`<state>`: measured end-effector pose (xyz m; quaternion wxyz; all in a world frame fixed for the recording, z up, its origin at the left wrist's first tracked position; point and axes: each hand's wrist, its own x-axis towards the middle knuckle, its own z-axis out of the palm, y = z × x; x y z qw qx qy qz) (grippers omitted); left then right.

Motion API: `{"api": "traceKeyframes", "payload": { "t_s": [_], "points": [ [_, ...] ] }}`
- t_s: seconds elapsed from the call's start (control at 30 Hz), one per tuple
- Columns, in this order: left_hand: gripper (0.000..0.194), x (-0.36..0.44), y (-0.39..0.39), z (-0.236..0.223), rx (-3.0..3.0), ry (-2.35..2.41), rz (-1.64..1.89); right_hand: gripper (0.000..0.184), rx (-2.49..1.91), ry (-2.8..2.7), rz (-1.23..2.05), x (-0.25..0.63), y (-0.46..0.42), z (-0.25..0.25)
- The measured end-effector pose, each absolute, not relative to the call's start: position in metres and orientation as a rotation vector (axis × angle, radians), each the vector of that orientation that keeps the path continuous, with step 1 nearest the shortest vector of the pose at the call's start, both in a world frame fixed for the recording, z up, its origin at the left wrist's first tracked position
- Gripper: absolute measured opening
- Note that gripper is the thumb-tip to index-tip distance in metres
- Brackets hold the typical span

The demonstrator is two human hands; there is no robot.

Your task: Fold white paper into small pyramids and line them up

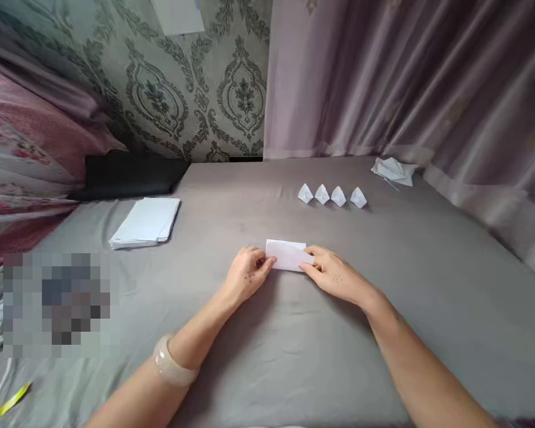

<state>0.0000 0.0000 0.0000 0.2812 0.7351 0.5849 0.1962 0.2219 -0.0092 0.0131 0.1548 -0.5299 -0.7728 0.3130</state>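
Folded white paper point(286, 254) sits between left hand point(248, 273) and right hand point(339, 276), long axis hand-to-hand; each pinches its near end.

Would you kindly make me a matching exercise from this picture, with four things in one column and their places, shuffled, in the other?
Things
1. white paper rectangle
2. stack of paper
3. four folded paper shapes
4. pale bangle

Places
A. around the left forearm
B. in a row on the grey cloth, beyond the right hand
C. held at its two ends by the fingers of both hands
D. lying on the cloth, farther left than the left hand

Right pairs: 1-C, 2-D, 3-B, 4-A
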Motion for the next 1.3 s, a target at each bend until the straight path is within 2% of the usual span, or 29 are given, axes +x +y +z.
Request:
{"api": "traceKeyframes", "payload": {
  "t_s": [0.17, 0.53, 0.67, 0.77, 0.9, 1.03, 1.17, 1.3],
  "points": [
    [0.025, 0.005, 0.001, -0.011, 1.905, 1.673, 0.621, 0.040, -1.731, -2.045, 0.721, 0.214, -0.008, 0.003],
    [0.027, 0.004, -0.001, -0.027, 2.063, 1.725, 0.703, 0.030, -1.953, -2.042, 0.237, 0.198, -0.014, -0.008],
    [0.012, 0.003, -0.002, -0.023, 2.169, 1.738, 0.728, 0.024, -1.959, -2.058, 0.196, 0.199, -0.014, -0.011],
    [0.018, 0.004, -0.004, -0.016, 2.421, 1.584, 0.727, 0.016, -1.928, -2.068, 0.192, 0.200, -0.013, -0.013],
    [0.017, 0.007, -0.005, -0.009, 2.678, 1.196, 0.536, 0.010, -1.858, -2.102, 0.261, 0.203, -0.012, -0.010],
    [0.023, 0.009, -0.003, -0.013, 2.749, 1.195, 0.492, 0.014, -1.803, -2.084, 0.509, 0.208, -0.014, -0.001],
    [0.027, 0.010, -0.001, -0.014, 2.722, 1.202, 0.624, 0.034, -1.666, -2.057, 0.601, 0.212, -0.013, 0.007],
    [0.027, 0.012, -0.006, -0.004, 1.947, 1.283, 1.062, 0.058, -1.486, -1.731, 0.673, 0.211, -0.008, 0.013]
  ]
}}
